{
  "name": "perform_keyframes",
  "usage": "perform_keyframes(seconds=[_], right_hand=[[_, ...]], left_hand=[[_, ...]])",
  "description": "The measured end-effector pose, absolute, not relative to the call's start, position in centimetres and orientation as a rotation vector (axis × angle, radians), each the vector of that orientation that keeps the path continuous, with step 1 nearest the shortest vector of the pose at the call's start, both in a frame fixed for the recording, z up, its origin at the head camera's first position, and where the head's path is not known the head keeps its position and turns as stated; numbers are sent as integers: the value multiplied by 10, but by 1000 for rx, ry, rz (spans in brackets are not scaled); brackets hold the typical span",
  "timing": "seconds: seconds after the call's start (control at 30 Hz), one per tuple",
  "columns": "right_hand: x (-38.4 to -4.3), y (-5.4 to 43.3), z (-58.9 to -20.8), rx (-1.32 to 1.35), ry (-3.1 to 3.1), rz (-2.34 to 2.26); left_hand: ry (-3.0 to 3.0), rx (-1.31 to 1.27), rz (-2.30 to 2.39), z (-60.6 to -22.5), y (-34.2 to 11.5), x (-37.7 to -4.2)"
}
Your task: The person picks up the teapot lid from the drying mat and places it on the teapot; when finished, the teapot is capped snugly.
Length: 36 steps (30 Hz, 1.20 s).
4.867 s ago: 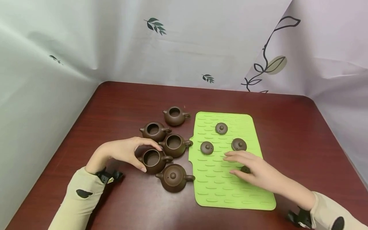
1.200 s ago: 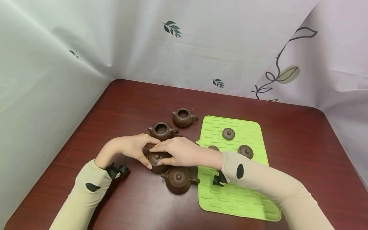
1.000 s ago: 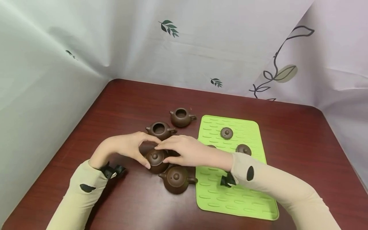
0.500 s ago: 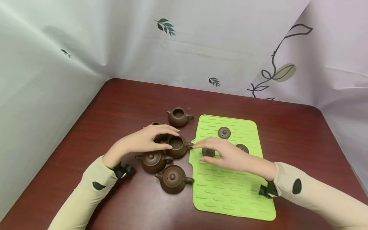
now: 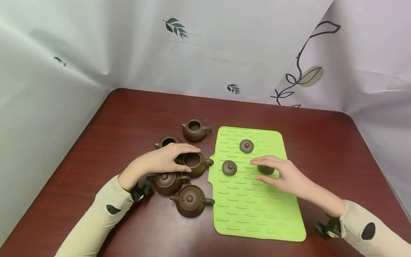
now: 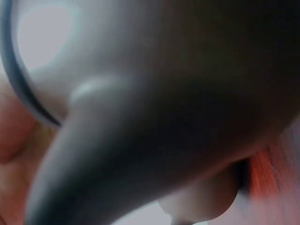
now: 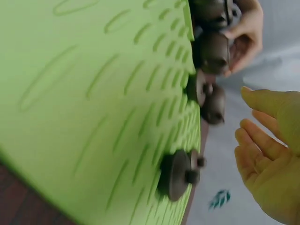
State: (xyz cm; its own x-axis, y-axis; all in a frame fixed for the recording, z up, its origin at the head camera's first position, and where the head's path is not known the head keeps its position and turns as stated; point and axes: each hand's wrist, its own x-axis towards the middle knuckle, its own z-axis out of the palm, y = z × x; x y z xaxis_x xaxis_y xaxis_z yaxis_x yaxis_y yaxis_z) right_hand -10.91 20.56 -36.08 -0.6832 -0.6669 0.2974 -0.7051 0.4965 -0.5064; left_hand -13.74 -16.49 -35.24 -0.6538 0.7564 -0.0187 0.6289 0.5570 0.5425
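In the head view my left hand [image 5: 163, 159] holds a brown lidless teapot [image 5: 197, 172], thumb at the near side and fingers at the far side. My right hand [image 5: 285, 175] hovers over the green mat [image 5: 253, 214], thumb and fingers spread apart around a lid [image 5: 265, 170], apparently not touching it. The right wrist view shows a gap between that hand and the lid [image 7: 178, 176]. Two more lids lie on the mat, a left one [image 5: 229, 167] and a far one [image 5: 246, 146]. A blurred dark teapot [image 6: 154, 108] fills most of the left wrist view.
A lidded teapot [image 5: 167, 184] stands below my left hand, and another lidded teapot [image 5: 190, 200] stands nearer. Two lidless teapots are farther back, one [image 5: 194, 130] at the rear, one [image 5: 167, 140] partly behind my left hand. A patterned curtain [image 5: 205, 53] hangs behind the table [image 5: 144, 107].
A lid from the mat now sits on the front-left teapot. My left hand has shifted from that teapot to the lidless one beside it. My right hand has moved back right over the mat.
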Motion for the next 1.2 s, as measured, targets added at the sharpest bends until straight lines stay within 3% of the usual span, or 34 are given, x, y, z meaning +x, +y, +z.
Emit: perform_keyframes(seconds=[0.33, 0.63, 0.93, 1.2], right_hand=[[-136, 238, -376, 885, -3022, 1018], [-147, 251, -390, 607, -3140, 1378], [-148, 254, -396, 930, -2999, 1038], [-152, 248, -387, 1031, -2923, 1057]], left_hand=[[2585, 981, 721, -355, -169, -133], [2570, 1007, 701, -353, -166, -132], [2574, 1041, 680, -354, -166, -133], [2532, 1060, 745, -356, -169, -137]])
